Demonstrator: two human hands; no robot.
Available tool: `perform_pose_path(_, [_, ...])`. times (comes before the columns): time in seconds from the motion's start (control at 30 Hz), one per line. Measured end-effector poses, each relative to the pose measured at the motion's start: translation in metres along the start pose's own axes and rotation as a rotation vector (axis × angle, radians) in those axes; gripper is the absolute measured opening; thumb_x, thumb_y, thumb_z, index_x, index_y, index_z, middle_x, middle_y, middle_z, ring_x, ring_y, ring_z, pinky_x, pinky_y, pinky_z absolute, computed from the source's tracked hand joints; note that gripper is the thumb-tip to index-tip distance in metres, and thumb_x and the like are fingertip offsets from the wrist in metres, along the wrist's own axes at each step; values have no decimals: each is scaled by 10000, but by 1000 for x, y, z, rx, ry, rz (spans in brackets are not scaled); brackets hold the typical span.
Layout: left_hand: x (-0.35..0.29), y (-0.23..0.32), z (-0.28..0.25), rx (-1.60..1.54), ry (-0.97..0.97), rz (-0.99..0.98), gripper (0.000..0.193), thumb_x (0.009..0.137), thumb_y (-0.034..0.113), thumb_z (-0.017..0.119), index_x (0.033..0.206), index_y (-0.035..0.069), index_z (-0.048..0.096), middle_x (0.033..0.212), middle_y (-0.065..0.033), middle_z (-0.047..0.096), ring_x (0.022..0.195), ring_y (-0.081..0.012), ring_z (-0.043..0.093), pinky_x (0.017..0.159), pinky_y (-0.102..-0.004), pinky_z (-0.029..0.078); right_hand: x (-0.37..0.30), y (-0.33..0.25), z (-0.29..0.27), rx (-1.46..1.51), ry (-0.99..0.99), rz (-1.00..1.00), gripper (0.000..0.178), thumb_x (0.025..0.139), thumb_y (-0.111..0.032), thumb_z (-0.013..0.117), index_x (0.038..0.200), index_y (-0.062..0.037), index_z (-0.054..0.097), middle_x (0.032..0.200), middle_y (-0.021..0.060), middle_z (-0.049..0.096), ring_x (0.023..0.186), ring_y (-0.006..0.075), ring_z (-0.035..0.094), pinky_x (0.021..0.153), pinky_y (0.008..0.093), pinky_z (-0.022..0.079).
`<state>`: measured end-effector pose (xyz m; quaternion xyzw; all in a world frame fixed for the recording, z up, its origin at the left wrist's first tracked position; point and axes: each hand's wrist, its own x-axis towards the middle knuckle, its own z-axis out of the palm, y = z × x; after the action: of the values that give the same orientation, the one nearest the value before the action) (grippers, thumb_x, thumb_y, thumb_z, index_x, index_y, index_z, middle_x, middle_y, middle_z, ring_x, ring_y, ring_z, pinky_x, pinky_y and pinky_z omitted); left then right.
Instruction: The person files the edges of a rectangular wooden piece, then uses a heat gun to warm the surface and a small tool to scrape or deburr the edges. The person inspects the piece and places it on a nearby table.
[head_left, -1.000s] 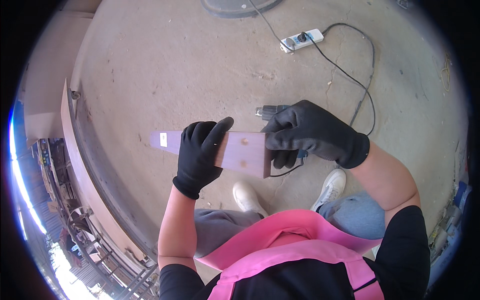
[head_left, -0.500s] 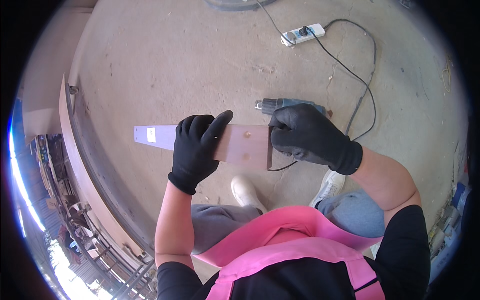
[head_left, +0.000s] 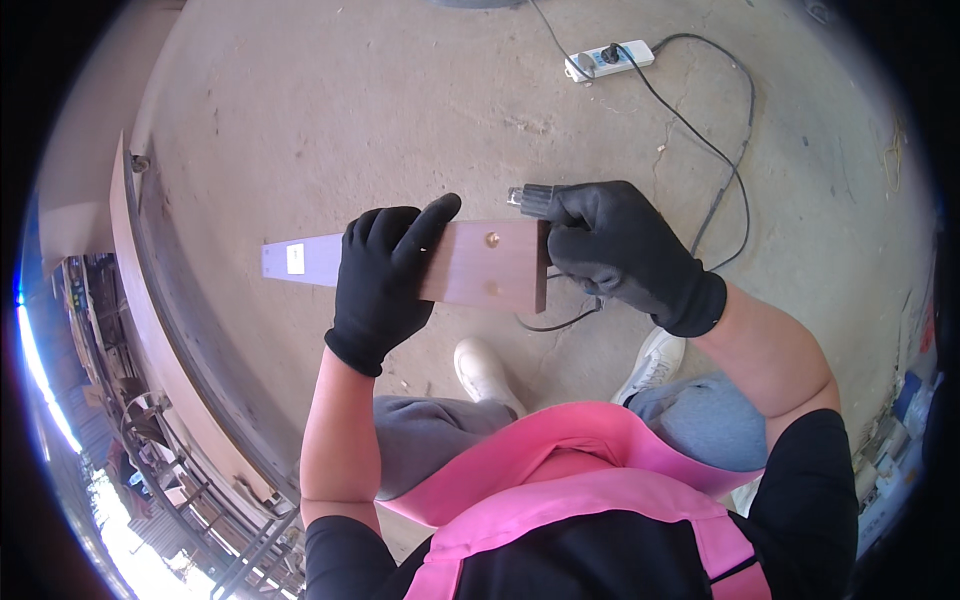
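Observation:
A long, tapering wooden board (head_left: 488,262) lies across in front of me. Two round holes mark its wide right end, and a white label (head_left: 295,259) sits near the narrow left end. My left hand (head_left: 385,270), in a black glove, is wrapped round its middle with the thumb on top. Close against the board's dark end edge is my right hand (head_left: 625,250), also black-gloved, its fingers curled closed. Whatever they pinch is hidden. Behind that hand a heat gun (head_left: 538,199) rests on the floor, mostly covered, its nozzle pointing left.
A white power strip (head_left: 608,62) with plugs in it lies on the concrete floor at the far side. From it a black cable (head_left: 690,125) loops down the right. A long curved-looking panel (head_left: 180,370) stands along the left. My shoes (head_left: 482,370) are below the board.
Both hands and the board have shifted slightly away from me. My right fist has risen over the heat gun's body, covering more of it.

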<state>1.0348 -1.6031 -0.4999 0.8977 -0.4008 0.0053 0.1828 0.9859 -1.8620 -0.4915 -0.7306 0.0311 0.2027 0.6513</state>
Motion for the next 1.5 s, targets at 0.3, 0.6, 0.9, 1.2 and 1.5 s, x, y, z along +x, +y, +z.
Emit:
perform_pose_path(0.3, [-2,1,-3,-142,54,-23,689,689,-23,673,1351,116,548,1026,-98,618,971,-325,569,908,-420,444,-10,-30,-16,466,-278,135,263,916,-181,620,1028,54,657,814,109,716,710,159,704,637,260,554])
perform_pose_path(0.6, [0,1,-1,22,47,3,639,725,20,664,1340,167,572,1003,-71,611,953,-302,567,882,-421,442,-5,1,-11,436,-235,34,318,912,-276,626,930,40,643,682,55,619,515,100,574,475,230,448])
perform_pose_path(0.9, [-1,1,2,24,14,6,709,683,1,669,1360,180,558,989,-67,604,936,-302,562,868,-424,439,-3,23,-3,421,-146,-67,392,929,-359,528,775,-8,614,615,3,493,480,44,420,432,217,327])
perform_pose_path(1.2, [0,-1,-8,-169,99,-38,712,668,-39,658,1358,97,546,1047,-121,620,971,-336,567,882,-418,459,-5,-7,-2,306,-86,-149,114,849,-49,635,951,1,648,798,21,629,746,112,616,677,265,493])
perform_pose_path(1.5, [12,34,-53,-741,-35,-76,613,719,69,754,1301,24,569,1233,-180,614,1136,-359,593,986,-393,458,23,-83,12,-4,-326,-798,787,775,-273,818,1432,-49,447,1420,111,512,1333,314,442,1126,423,317])
